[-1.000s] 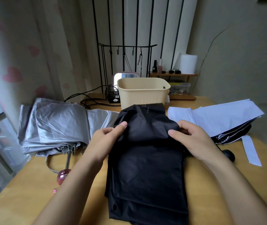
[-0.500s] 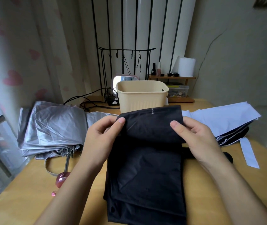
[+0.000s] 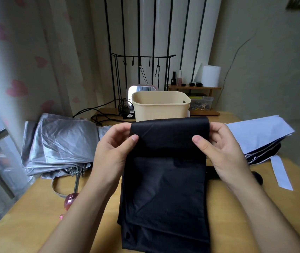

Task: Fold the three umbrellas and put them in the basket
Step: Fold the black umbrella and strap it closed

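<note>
Nearest, the black umbrella (image 3: 163, 189) lies flat on the wooden counter (image 3: 36, 225), its canopy smoothed into a long layered strip running away from the person. At its far end the cloth is doubled over into a fold. The left hand (image 3: 116, 150) and right hand (image 3: 224, 152) each pinch one side of that fold, thumb on top and the other fingers (image 3: 216, 128) curled behind the edge, so both hands are grasping the fabric.

The cloth looks thin, light and limp, probably a little slick, with stiff ribs somewhere inside. It will likely sag or spring open if let go, so the sensible hold is at both corners of the fold, keeping it taut while rolling it toward the body.

To the left, touching nothing in hand, the silver umbrella (image 3: 59, 143) lies loosely collapsed with its pink knob (image 3: 69, 199) pointing toward the near edge. To the right lies the white umbrella (image 3: 258, 132), also unrolled, with its strap trailing. I cannot tell which umbrella the dark handle beside the right wrist belongs to.

Just beyond the fold stands the beige basket (image 3: 161, 108), with no umbrella showing in it.
</note>
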